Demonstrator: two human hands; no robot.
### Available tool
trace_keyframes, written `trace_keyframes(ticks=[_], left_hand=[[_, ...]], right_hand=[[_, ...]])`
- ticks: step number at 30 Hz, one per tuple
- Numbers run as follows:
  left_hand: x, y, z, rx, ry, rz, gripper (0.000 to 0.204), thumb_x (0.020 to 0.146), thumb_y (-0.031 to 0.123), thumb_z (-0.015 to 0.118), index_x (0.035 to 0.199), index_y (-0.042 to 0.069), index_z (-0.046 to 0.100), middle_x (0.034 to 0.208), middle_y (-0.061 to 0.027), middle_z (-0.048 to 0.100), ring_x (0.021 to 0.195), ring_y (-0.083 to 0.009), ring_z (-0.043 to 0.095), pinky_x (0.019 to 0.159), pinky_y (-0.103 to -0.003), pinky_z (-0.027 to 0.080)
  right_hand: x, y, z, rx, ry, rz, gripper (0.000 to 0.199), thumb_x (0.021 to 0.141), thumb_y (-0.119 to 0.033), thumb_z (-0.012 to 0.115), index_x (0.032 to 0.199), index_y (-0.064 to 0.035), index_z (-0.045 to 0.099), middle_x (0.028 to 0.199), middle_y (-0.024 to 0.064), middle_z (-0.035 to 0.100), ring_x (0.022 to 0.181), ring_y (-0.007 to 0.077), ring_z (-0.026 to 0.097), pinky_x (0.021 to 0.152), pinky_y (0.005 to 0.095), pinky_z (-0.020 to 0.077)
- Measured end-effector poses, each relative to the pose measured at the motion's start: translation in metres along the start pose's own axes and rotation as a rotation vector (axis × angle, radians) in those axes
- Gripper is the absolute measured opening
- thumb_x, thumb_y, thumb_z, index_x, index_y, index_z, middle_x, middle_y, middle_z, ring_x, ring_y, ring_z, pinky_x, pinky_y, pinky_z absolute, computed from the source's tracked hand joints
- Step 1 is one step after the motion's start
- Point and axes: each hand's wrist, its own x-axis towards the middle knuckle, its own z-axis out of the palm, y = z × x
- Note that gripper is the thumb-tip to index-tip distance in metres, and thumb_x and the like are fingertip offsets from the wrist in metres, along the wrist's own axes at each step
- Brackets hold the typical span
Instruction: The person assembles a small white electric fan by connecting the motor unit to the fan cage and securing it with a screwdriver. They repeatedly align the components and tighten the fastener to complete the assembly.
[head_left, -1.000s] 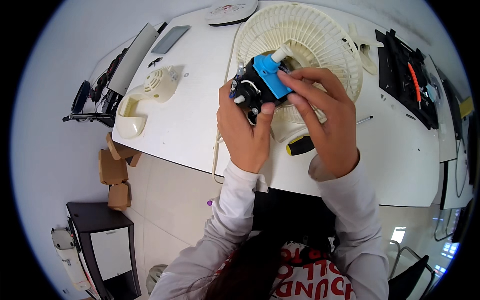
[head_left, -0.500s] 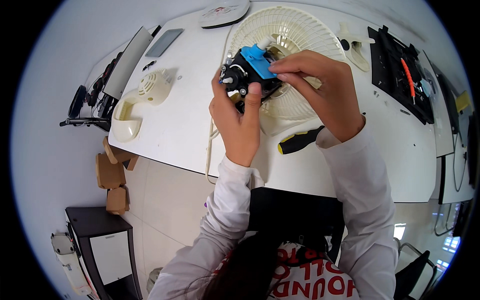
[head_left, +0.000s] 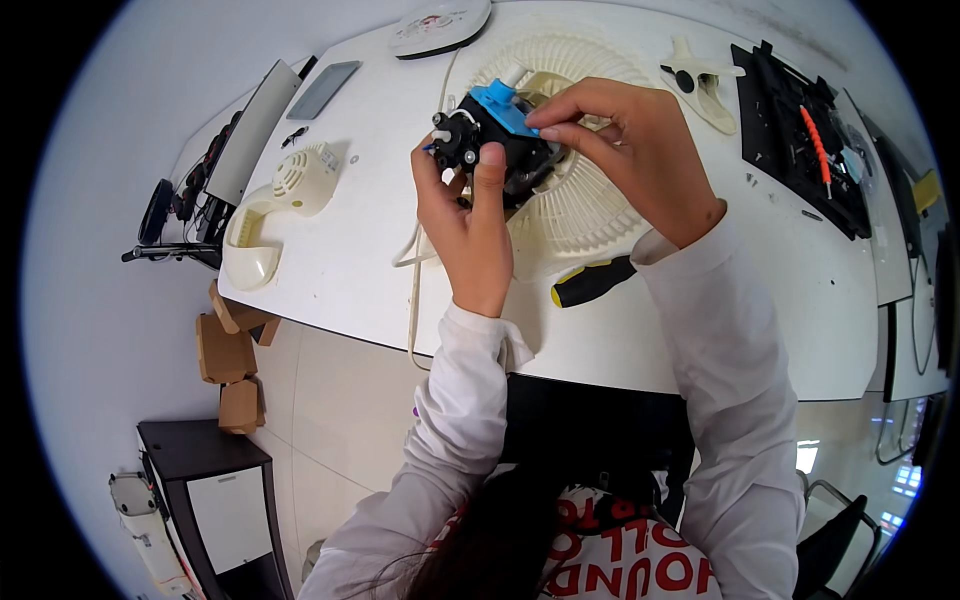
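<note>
My left hand grips a black fan motor above the table, thumb along its near side and fingers round the left end. A blue plastic bracket with a round collar sits on top of the motor. The thumb and fingertips of my right hand are pinched together at the bracket's right corner. Behind and under the motor lies a cream round fan grille, partly hidden by it and my hands. Close to my right wrist rests a black and yellow screwdriver handle; its far end is hidden.
A cream motor housing with a curved neck lies on the left of the white table. Behind it is a grey flat tablet. Cream fan parts, small screws and a black tool case occupy the right. A cable hangs over the front edge.
The motor and both hands have shifted slightly left, and the motor's tilt has changed a little. My right fingertips are still at the bracket's corner. The whole view has moved slightly.
</note>
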Motion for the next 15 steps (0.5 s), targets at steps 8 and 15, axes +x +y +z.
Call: trace_keyframes(ticks=[8, 15], left_hand=[[0.005, 0.001, 0.007, 0.045, 0.017, -0.022, 0.035, 0.094, 0.028, 0.065, 0.104, -0.001, 0.048, 0.099, -0.0093, 0.059, 0.086, -0.0115, 0.056, 0.069, -0.024, 0.048], [0.009, -0.007, 0.014, 0.207, 0.053, 0.057, 0.038, 0.093, 0.034, 0.064, 0.097, -0.001, 0.048, 0.090, -0.0109, 0.059, 0.079, -0.0155, 0.056, 0.069, -0.029, 0.047]], right_hand=[[-0.001, 0.009, 0.000, 0.061, -0.030, 0.077, 0.010, 0.082, -0.006, 0.069, 0.091, -0.0017, 0.071, 0.086, 0.0082, 0.072, 0.074, 0.0202, 0.067, 0.067, 0.0275, 0.0529], [-0.007, 0.019, 0.003, 0.115, -0.007, 0.131, 0.013, 0.083, -0.007, 0.069, 0.094, -0.0018, 0.073, 0.086, 0.0086, 0.072, 0.074, 0.0177, 0.068, 0.067, 0.0263, 0.0522]])
